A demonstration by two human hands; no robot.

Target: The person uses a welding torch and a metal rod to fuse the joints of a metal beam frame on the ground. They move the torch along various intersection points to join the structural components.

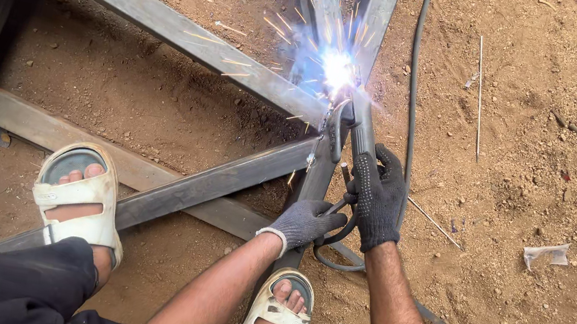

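While the arc burns, both gloved hands steady the electrode holder (pixel 345 129) at the steel joint (pixel 338 70).
Right hand (pixel 377 194) wraps the handle, its grip pressed around it; left hand (pixel 304 221) braces below, curled on the cable (pixel 336 249). Steady travel likely suits best.

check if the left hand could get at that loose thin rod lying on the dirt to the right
Probably not easily: the left hand sits by the welding holder, and the right hand and black cable lie between it and the thin rod.
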